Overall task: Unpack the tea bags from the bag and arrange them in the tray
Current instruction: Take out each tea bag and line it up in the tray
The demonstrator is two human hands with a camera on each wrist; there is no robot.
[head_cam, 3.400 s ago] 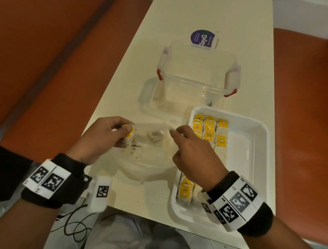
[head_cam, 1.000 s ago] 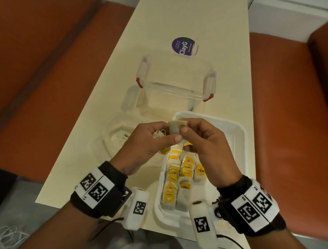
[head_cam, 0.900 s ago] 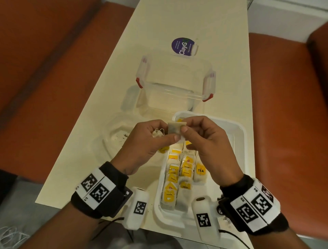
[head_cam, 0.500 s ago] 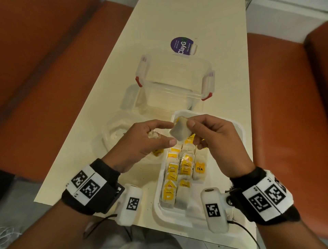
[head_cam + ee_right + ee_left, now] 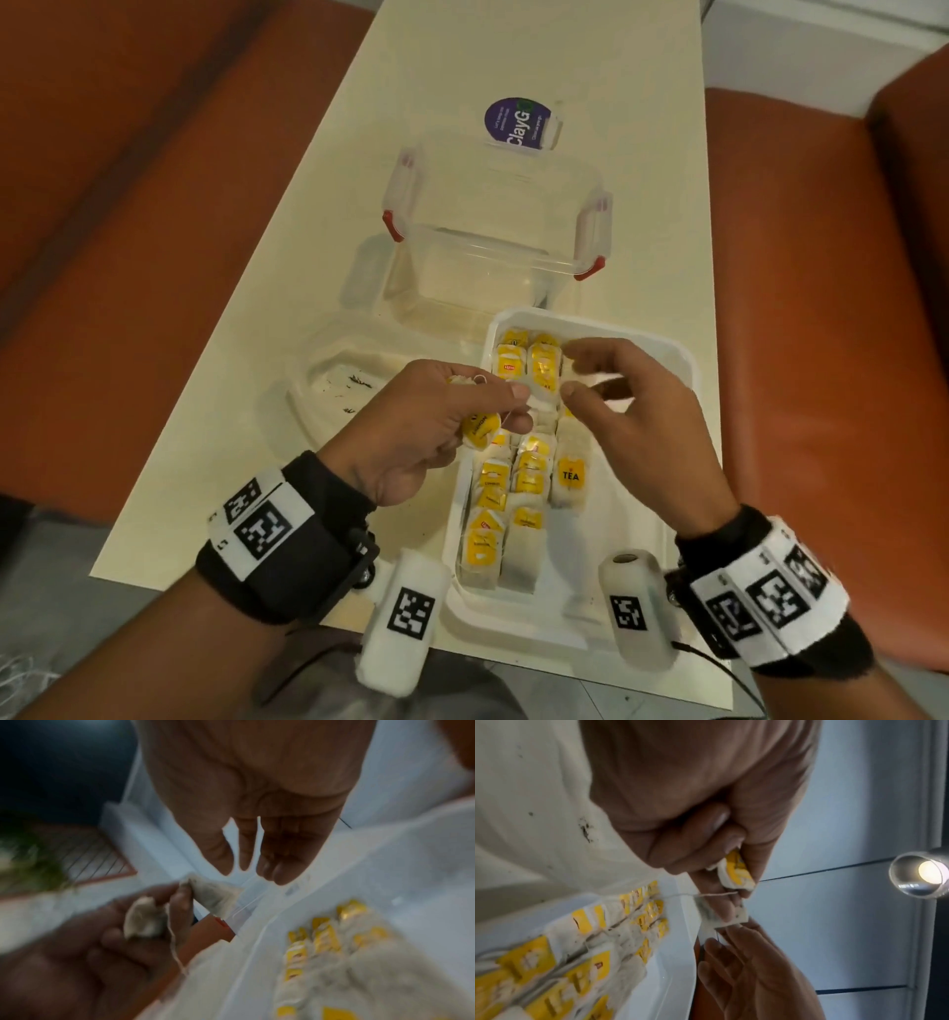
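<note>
A white tray (image 5: 674, 360) at the table's near right holds several tea bags (image 5: 518, 488) with yellow tags, laid in rows. My left hand (image 5: 517, 407) hovers over the tray's left rim. Its thumb and forefinger pinch one tea bag (image 5: 216, 897), while the other fingers hold a crumpled tea bag (image 5: 144, 921) and a yellow tag (image 5: 480, 430); the string (image 5: 716, 894) runs between them. My right hand (image 5: 575, 377) is just right of that tea bag, blurred, with its fingers spread and nothing held. The clear plastic bag (image 5: 328, 395) lies flat left of the tray, with dark crumbs inside.
A clear, empty plastic box (image 5: 493, 231) with red clasps stands behind the tray, and a purple-labelled lid (image 5: 518, 123) sits behind it. Orange seats (image 5: 821, 308) flank the narrow cream table (image 5: 513, 46). The tray's right half (image 5: 631, 488) is bare.
One second ago both hands pinched one tea bag over the tray. The right hand has let go and opened; the left hand still holds it, a little lower.
</note>
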